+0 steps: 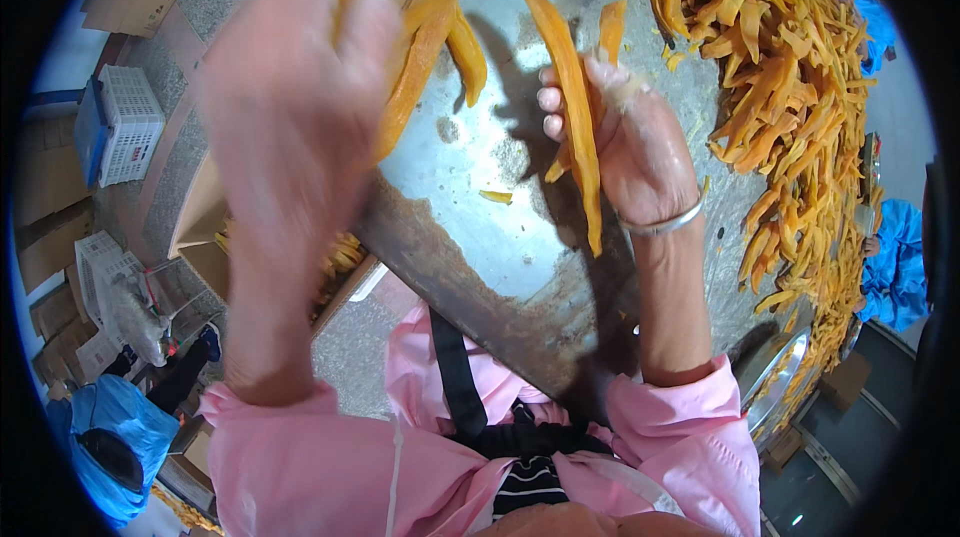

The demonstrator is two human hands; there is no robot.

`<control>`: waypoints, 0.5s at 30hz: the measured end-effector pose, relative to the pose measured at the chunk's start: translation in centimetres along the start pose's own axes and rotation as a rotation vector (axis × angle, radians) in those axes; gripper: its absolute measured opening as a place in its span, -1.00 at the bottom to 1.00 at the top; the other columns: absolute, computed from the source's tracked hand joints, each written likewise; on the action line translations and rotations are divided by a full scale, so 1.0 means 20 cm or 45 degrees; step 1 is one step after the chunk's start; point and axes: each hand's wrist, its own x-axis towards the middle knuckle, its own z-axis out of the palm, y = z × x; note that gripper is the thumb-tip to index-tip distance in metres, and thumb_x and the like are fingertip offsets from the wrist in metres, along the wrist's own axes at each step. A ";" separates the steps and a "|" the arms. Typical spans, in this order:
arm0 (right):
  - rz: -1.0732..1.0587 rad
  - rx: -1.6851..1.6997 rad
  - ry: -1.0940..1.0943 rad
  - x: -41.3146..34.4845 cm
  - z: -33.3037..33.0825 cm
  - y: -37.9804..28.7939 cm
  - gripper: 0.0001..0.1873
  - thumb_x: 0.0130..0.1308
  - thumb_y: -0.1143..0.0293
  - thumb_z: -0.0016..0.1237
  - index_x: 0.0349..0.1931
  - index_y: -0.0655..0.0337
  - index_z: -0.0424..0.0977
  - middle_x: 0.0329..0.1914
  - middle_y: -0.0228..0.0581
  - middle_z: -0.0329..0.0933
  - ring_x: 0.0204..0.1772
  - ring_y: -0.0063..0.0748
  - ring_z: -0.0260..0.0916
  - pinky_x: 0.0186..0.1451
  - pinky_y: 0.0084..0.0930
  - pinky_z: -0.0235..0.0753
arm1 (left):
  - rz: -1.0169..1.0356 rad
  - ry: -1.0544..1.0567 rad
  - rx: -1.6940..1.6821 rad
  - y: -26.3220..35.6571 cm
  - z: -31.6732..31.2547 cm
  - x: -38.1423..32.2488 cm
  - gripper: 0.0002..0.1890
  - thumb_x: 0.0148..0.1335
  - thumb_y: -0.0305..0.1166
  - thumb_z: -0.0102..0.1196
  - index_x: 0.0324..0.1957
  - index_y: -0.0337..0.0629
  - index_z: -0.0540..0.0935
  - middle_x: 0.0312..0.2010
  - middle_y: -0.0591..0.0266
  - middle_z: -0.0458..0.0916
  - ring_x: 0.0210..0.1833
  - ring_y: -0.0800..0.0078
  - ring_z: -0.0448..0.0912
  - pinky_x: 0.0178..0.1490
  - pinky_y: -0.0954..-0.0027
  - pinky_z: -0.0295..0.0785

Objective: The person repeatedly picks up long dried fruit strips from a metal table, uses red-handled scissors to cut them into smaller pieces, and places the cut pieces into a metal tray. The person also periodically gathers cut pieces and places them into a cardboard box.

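My left hand [307, 79], blurred and close to the camera, grips a bundle of orange strips [431, 34] that look like dried sweet potato or fruit. The bundle fans out to the right of the thumb, and part of it is hidden behind the hand. My right hand [637, 139], with a metal bangle on the wrist, has its fingers curled around a few strips. One long strip [571, 117] hangs down across the palm. Below both hands lies a worn metal tabletop [480, 237], with a small orange scrap [496, 197] on it.
A large heap of orange strips [780, 64] covers the table's right side. A shiny metal basin [780, 372] stands at lower right. An open cardboard box [206, 267] with strips sits left below the table edge. People in blue [896, 263] [120, 439] are nearby. White crates [131, 124] stand left.
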 end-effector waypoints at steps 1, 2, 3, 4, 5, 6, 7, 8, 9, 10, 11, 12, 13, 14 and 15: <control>-0.023 0.058 -0.041 -0.01 0.00 0.01 -0.78 0.38 0.39 -0.10 -0.12 0.40 0.39 -0.23 -0.03 0.53 -0.28 -0.33 0.54 -0.20 -0.48 0.59 | -0.064 -0.022 -0.168 0.06 0.00 -0.07 -0.69 0.31 -0.23 0.01 -0.09 -0.29 0.52 -0.32 0.01 0.54 -0.26 0.28 0.55 -0.15 0.26 0.43; -0.030 0.092 -0.018 -0.04 0.01 0.02 -0.79 0.38 0.41 -0.12 -0.13 0.39 0.39 -0.23 -0.02 0.53 -0.28 -0.32 0.54 -0.19 -0.47 0.60 | -0.258 -0.310 -0.299 0.12 0.02 -0.14 -0.69 0.30 -0.26 0.03 -0.07 -0.31 0.50 -0.32 0.02 0.55 -0.27 0.33 0.55 -0.16 0.31 0.44; -0.028 0.118 0.027 -0.06 0.01 0.04 -0.81 0.38 0.42 -0.13 -0.14 0.39 0.38 -0.22 -0.02 0.53 -0.27 -0.31 0.54 -0.19 -0.46 0.61 | -0.324 -0.492 -0.470 0.17 0.06 -0.20 -0.70 0.30 -0.29 0.04 -0.06 -0.33 0.48 -0.32 0.03 0.56 -0.28 0.39 0.56 -0.18 0.35 0.46; -0.076 0.138 0.105 -0.08 0.02 0.06 -0.83 0.38 0.43 -0.14 -0.17 0.38 0.38 -0.24 -0.04 0.52 -0.28 -0.30 0.55 -0.18 -0.44 0.63 | -0.478 -0.574 -0.700 0.21 0.11 -0.26 -0.70 0.27 -0.28 0.08 -0.09 -0.30 0.45 -0.35 -0.05 0.57 -0.29 0.19 0.57 -0.23 0.26 0.46; -0.104 0.083 0.100 -0.10 0.02 0.07 -0.87 0.37 0.45 -0.11 -0.19 0.34 0.39 -0.27 -0.13 0.52 -0.25 -0.35 0.54 -0.16 -0.47 0.59 | -0.502 -0.581 -0.957 0.24 0.17 -0.30 -0.70 0.24 -0.27 0.12 -0.11 -0.26 0.43 -0.39 -0.13 0.57 -0.30 0.00 0.59 -0.27 0.17 0.46; -0.104 0.077 0.196 -0.11 0.02 0.09 -0.87 0.36 0.46 -0.10 -0.18 0.33 0.40 -0.27 -0.17 0.52 -0.24 -0.38 0.53 -0.14 -0.49 0.57 | -0.466 -0.469 -1.076 0.28 0.22 -0.34 -0.66 0.20 -0.31 0.17 -0.09 -0.29 0.42 -0.37 -0.13 0.57 -0.28 -0.01 0.60 -0.24 0.18 0.47; -0.129 0.093 0.234 -0.12 0.03 0.11 -0.88 0.35 0.47 -0.09 -0.18 0.32 0.41 -0.26 -0.21 0.52 -0.22 -0.41 0.52 -0.12 -0.51 0.54 | -0.361 -0.381 -1.170 0.30 0.26 -0.38 -0.62 0.16 -0.34 0.21 -0.06 -0.31 0.41 -0.34 -0.13 0.58 -0.26 -0.01 0.60 -0.22 0.18 0.48; -0.151 -0.011 0.226 -0.14 0.03 0.12 -0.76 0.35 0.38 -0.08 -0.06 0.32 0.39 -0.15 -0.13 0.55 -0.16 -0.33 0.53 -0.04 -0.41 0.54 | -0.403 -0.374 -1.183 0.32 0.29 -0.40 -0.56 0.12 -0.45 0.23 0.01 -0.36 0.39 -0.30 -0.14 0.58 -0.24 0.02 0.61 -0.19 0.24 0.49; -0.169 -0.041 0.228 -0.15 0.02 0.11 -0.75 0.35 0.37 -0.07 -0.06 0.32 0.39 -0.13 -0.14 0.54 -0.14 -0.33 0.53 -0.02 -0.40 0.53 | -0.430 -0.378 -1.303 0.32 0.31 -0.41 -0.56 0.13 -0.46 0.21 0.03 -0.36 0.38 -0.29 -0.10 0.59 -0.25 0.10 0.62 -0.19 0.26 0.49; -0.184 -0.070 0.229 -0.17 0.00 0.10 -0.75 0.34 0.37 -0.07 -0.06 0.32 0.39 -0.11 -0.15 0.54 -0.12 -0.33 0.52 0.00 -0.39 0.53 | -0.448 -0.414 -1.383 0.32 0.31 -0.41 -0.56 0.15 -0.48 0.19 0.05 -0.36 0.38 -0.28 -0.06 0.59 -0.26 0.17 0.62 -0.19 0.29 0.49; -0.202 -0.072 0.219 -0.19 -0.01 0.09 -0.75 0.34 0.37 -0.06 -0.07 0.32 0.39 -0.09 -0.16 0.53 -0.11 -0.32 0.52 0.02 -0.38 0.52 | -0.484 -0.519 -1.414 0.31 0.31 -0.41 -0.56 0.16 -0.49 0.17 0.07 -0.37 0.37 -0.27 -0.02 0.60 -0.26 0.25 0.63 -0.18 0.32 0.49; -0.143 0.033 0.160 -0.20 -0.02 0.07 -0.77 0.31 0.42 -0.01 -0.07 0.29 0.42 -0.17 -0.26 0.53 -0.15 -0.44 0.51 -0.02 -0.47 0.51 | -0.582 -0.578 -1.649 0.30 0.29 -0.41 -0.59 0.18 -0.55 0.10 0.08 -0.36 0.38 -0.23 0.14 0.59 -0.26 0.49 0.58 -0.19 0.41 0.48; -0.131 0.007 0.113 -0.21 -0.04 0.06 -0.75 0.31 0.40 -0.01 -0.05 0.29 0.42 -0.16 -0.26 0.53 -0.14 -0.44 0.51 -0.01 -0.48 0.51 | -0.727 -0.654 -1.767 0.28 0.27 -0.41 -0.62 0.22 -0.52 0.06 0.09 -0.35 0.39 -0.21 0.23 0.56 -0.23 0.60 0.52 -0.14 0.48 0.46; -0.118 -0.019 0.067 -0.22 -0.05 0.04 -0.73 0.32 0.38 -0.01 -0.03 0.29 0.42 -0.15 -0.25 0.54 -0.13 -0.44 0.52 0.00 -0.48 0.51 | -0.733 -0.769 -1.882 0.25 0.25 -0.39 -0.61 0.22 -0.51 0.02 0.09 -0.38 0.39 -0.16 0.18 0.56 -0.17 0.57 0.53 -0.05 0.47 0.43; -0.106 -0.046 0.022 -0.22 -0.06 0.04 -0.71 0.32 0.36 -0.01 -0.02 0.29 0.42 -0.14 -0.25 0.54 -0.12 -0.45 0.52 0.01 -0.48 0.51 | -0.687 -0.854 -2.051 0.23 0.24 -0.38 -0.60 0.21 -0.50 -0.02 0.10 -0.40 0.39 -0.11 0.13 0.57 -0.12 0.53 0.53 0.04 0.47 0.40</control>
